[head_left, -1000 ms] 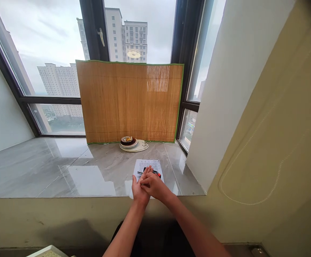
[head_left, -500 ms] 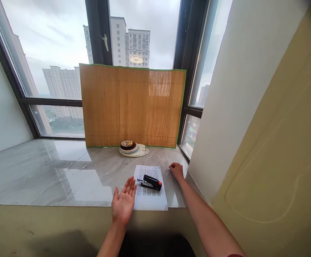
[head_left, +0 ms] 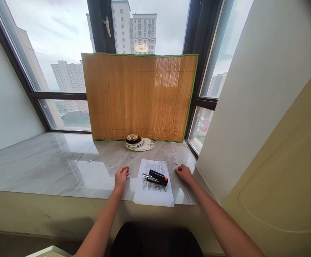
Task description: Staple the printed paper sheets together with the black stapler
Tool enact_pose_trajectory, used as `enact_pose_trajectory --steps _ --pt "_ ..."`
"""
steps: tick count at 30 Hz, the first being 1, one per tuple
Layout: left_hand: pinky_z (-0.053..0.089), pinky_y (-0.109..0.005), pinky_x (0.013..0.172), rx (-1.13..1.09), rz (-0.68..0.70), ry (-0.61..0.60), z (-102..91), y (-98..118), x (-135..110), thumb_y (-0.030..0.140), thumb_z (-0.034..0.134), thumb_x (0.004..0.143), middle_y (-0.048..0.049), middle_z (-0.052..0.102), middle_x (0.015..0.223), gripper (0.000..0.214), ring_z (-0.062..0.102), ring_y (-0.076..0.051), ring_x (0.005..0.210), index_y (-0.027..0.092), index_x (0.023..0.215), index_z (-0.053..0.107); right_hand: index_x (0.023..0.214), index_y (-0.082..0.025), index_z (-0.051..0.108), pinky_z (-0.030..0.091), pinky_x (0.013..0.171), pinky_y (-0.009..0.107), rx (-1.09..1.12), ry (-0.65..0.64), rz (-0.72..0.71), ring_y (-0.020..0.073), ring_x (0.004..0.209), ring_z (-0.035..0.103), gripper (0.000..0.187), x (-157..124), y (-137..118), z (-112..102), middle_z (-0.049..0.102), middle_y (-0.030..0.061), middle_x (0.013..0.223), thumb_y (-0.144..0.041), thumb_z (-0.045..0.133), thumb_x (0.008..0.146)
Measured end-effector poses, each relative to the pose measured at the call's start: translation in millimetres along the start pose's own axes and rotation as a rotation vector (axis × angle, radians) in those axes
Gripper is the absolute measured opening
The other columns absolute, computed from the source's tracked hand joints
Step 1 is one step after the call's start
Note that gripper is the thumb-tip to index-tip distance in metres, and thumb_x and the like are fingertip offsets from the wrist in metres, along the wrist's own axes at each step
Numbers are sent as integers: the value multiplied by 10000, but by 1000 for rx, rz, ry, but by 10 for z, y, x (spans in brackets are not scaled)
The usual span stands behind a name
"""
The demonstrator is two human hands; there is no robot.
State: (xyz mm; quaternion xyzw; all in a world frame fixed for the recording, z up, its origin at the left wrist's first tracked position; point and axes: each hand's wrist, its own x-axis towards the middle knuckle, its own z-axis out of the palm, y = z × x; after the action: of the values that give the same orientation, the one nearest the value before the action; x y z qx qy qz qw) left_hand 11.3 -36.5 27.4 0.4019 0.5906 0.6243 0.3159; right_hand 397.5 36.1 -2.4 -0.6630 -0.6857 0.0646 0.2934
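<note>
A sheet of printed paper (head_left: 154, 197) lies on the marble window sill, its lower edge just past the sill's front. On the sheet rests a black stapler (head_left: 159, 178) with a red patch at its right end. A silver and black pen (head_left: 150, 178) lies against the stapler's left part. To the left of the paper, my left hand (head_left: 121, 177) is closed with its fingers curled in, and nothing shows in it. On the paper's other side, my right hand (head_left: 184, 173) is closed low at the sill, its fingertips mostly hidden. Neither hand touches the paper.
Farther back on the sill (head_left: 66, 175), a stack of small plates (head_left: 134, 142) sits on an oval white board (head_left: 148, 145). Behind them a bamboo mat (head_left: 134, 100) leans against the window. A wall (head_left: 225, 125) bounds the right side. A pale corner (head_left: 52, 251) shows at lower left.
My left hand has turned over from an open, upturned palm and closed, moving away from the paper. My right hand stays closed right of the sheet. The whole view has shifted slightly.
</note>
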Motion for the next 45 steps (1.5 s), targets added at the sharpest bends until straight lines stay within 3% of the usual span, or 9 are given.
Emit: enact_pose_trajectory --steps 3,5,9,18,27,32,35,40,45 --pt "406 -503 1123 263 128 19 163 0 346 149 557 816 -137 673 1152 209 567 -302 1234 170 976 691 833 -162 713 392 870 293 -90 11 -61 229 962 588 228 -184 -105 75 672 110 980 -236 536 956" --pt "337 -480 1167 431 219 -9 285 -7 540 101 542 821 -151 615 1268 287 487 -303 1312 164 1061 685 879 -161 706 367 901 309 -137 10 -75 239 987 560 242 -231 -150 102 646 122 996 -222 495 981" --pt "392 -449 1093 713 331 -116 444 -67 823 46 509 844 -175 593 1302 363 512 -306 1259 144 1153 672 861 -166 690 349 882 311 -198 -4 -90 238 957 543 244 -199 -157 105 619 108 954 -206 484 985" --pt "420 -454 981 1108 449 -194 456 -267 990 102 399 976 -173 583 1314 407 517 -316 1210 190 1295 636 868 -175 688 346 864 307 -244 -8 -99 232 954 546 233 -180 -139 114 627 102 970 -206 491 987" --pt "433 -394 904 1225 502 -224 434 -208 837 156 408 1019 -142 628 1181 255 565 -280 1110 172 1122 640 860 -175 704 366 881 300 -223 -10 -83 235 972 575 240 -168 -168 90 644 107 964 -203 499 982" --pt "418 -391 945 1208 525 -242 417 -179 699 72 397 989 -140 654 1138 306 579 -268 1111 169 1177 619 861 -174 706 373 896 297 -204 -5 -73 229 969 582 244 -166 -168 89 648 105 978 -205 494 978" --pt "424 -370 952 1182 536 -254 387 -182 542 54 403 972 -141 634 1151 332 581 -259 1110 163 1200 619 853 -172 705 377 889 290 -188 -3 -72 225 967 583 252 -170 -171 87 649 104 972 -203 488 976" --pt "441 -323 913 1113 540 -273 299 -193 179 34 403 945 -104 589 1084 294 587 -226 1021 172 993 658 846 -168 708 385 860 290 -149 7 -56 230 974 587 259 -189 -191 83 650 116 977 -208 483 969" --pt "442 -336 874 994 542 -266 264 -116 -98 37 418 928 -93 582 1060 286 589 -226 949 188 1008 648 813 -158 703 403 843 307 -92 34 -63 247 959 602 251 -220 -238 4 658 130 945 -181 490 943"
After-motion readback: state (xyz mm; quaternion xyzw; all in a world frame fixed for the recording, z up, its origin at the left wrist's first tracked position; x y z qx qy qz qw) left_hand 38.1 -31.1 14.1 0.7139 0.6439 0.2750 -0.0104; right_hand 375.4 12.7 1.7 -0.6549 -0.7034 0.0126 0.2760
